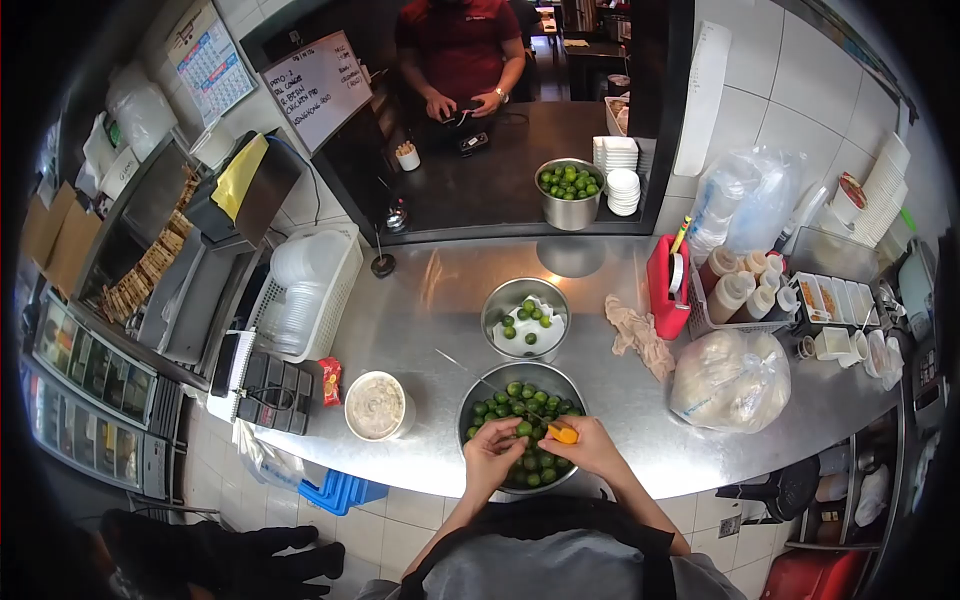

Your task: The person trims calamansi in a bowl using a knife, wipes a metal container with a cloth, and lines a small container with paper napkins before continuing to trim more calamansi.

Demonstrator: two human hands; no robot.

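Below me a metal bowl (466,402) is heaped with small green limes (515,390). My left hand (490,455) is over its near left part, fingertips pinched round one lime (524,428). My right hand (588,447), over the right part, is closed on a small tool with an orange handle (563,434); its working end is hidden or too small to make out. Both hands' fingertips nearly meet. Just beyond is a second metal bowl (490,326) with white paper and several limes (528,312). A thin metal utensil (463,366) leans over the front bowl's left rim.
Left on the steel counter (400,300) are a white tub (378,405), a red packet (331,382) and a basket of lids (350,262). Right are a cloth (640,335), a filled plastic bag (732,382) and squeeze bottles (730,298). A lime pot (570,208) and a person (462,60) are at the hatch.
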